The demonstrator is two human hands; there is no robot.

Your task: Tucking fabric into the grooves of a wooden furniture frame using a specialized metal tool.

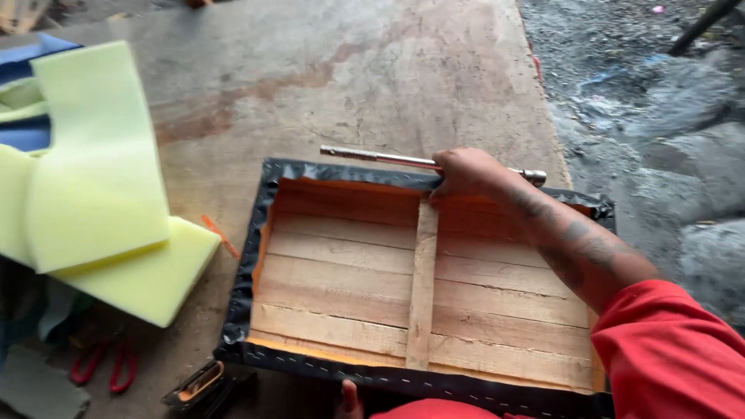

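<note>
Beyond the frame, right hand grips the metal rod.

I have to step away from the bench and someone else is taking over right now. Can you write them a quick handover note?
Right hand: on the far edge of the upholstered wooden frame, fingers over a long metal tool; grip unclear.
Left hand: only a fingertip shows at the near edge.
Frame lies back-up on the workbench, black fabric wrapped over all four edges, a staple row along the near edge.
Yellow foam pieces, red-handled scissors at left.
Left: far-edge fastening cannot be confirmed.
</note>
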